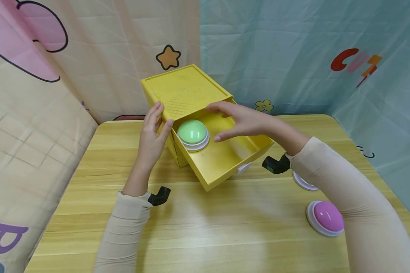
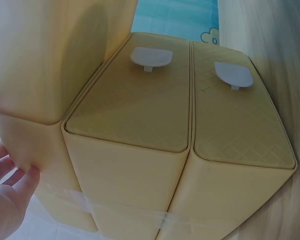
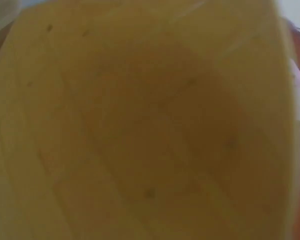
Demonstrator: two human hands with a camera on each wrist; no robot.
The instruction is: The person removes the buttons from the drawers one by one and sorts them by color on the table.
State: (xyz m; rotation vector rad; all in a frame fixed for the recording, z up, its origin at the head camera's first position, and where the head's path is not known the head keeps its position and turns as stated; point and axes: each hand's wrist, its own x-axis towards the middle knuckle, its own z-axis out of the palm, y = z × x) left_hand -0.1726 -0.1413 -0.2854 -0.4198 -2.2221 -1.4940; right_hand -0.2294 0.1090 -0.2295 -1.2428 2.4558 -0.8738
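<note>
A yellow drawer cabinet (image 1: 188, 89) stands on the table with its top drawer (image 1: 222, 159) pulled out. Inside that drawer, in the left rear corner, lies a green dome button (image 1: 192, 132) on a white base. My left hand (image 1: 152, 134) touches the cabinet's left side near the upper front corner; the left wrist view has its fingers (image 2: 27, 182) against the side wall. Over the drawer hovers my right hand (image 1: 237, 119), thumb and fingers spread apart with nothing between them. In the right wrist view a blurred yellow drawer front (image 3: 140, 125) fills most of the picture.
On the right of the wooden table (image 1: 205, 227) sits a pink dome button (image 1: 328, 216). Behind it, a white round base (image 1: 304, 182) is partly covered by my right sleeve. Two lower drawers (image 2: 130, 100) with white handles are closed. Printed curtains (image 1: 276, 49) hang behind.
</note>
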